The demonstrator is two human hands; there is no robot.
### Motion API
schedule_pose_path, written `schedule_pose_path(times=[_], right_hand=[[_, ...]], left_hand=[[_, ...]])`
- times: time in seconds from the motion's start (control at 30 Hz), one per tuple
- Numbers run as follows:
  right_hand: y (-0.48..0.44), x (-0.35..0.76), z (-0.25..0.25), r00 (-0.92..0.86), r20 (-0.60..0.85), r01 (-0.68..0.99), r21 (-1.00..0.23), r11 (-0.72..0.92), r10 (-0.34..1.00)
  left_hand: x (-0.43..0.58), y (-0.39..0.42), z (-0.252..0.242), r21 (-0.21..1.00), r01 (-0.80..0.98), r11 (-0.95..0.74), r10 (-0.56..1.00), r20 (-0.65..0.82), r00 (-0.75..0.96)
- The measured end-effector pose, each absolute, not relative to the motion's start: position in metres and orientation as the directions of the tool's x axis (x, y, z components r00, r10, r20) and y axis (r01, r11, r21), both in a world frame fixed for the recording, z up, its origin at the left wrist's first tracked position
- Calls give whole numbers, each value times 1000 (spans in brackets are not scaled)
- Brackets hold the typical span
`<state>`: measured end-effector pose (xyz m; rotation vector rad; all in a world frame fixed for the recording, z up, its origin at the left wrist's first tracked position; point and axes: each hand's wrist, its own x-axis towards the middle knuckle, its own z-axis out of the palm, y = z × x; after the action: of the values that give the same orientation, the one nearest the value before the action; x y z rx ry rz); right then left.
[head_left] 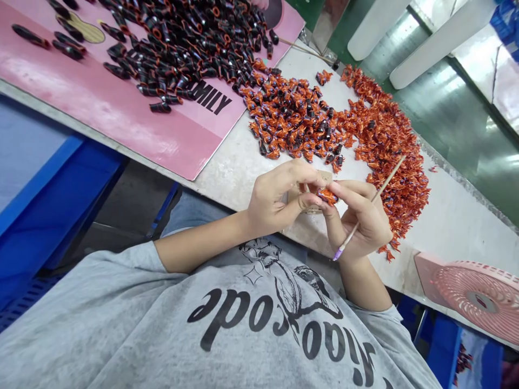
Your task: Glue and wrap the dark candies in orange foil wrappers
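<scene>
Between the fingertips of both hands is a small orange piece with dark and blue-purple marks (327, 196); its exact kind I cannot make out. My left hand (279, 197) pinches it from one side with thumb and forefinger. From the other side my right hand (359, 216) grips it too. A thin wooden stick (371, 200) with a purple tip lies across my right hand, tucked among its fingers. Just behind the fingers, partly hidden, a small tan block (324, 176) rests on the table.
Many orange pieces (385, 140) cover the white table (227, 156) ahead and to the right. Black pieces with orange rims (178, 43) are heaped on a pink printed board (133, 129) at the left. A pink fan (474, 292) stands at the right edge, blue crates (60, 183) below left.
</scene>
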<state>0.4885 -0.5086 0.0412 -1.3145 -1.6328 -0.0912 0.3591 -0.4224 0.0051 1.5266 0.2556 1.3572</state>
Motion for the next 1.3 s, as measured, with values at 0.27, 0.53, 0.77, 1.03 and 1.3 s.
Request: schedule_pose_path(times=[0.27,0.53,0.77,1.03,1.3], right_hand=[[-509,490,42,37,715,765,-470,441,698],[-512,493,38,83,629,705,-585,400,773],[-509,489,44,76,749,827,-416,378,658],[-509,491,44,28,760,868,-341,362,649],[-509,489,43,41,707,781,-464,419,706]], left_hand=[[350,-422,21,908,-371,-194,670,399,627],[354,-428,14,921,-387,-51,719,303,625],[356,-428,13,900,-431,-64,680,355,641],[358,-432,14,900,-435,5,666,321,673],[360,-436,11,759,-384,-525,550,647,528]])
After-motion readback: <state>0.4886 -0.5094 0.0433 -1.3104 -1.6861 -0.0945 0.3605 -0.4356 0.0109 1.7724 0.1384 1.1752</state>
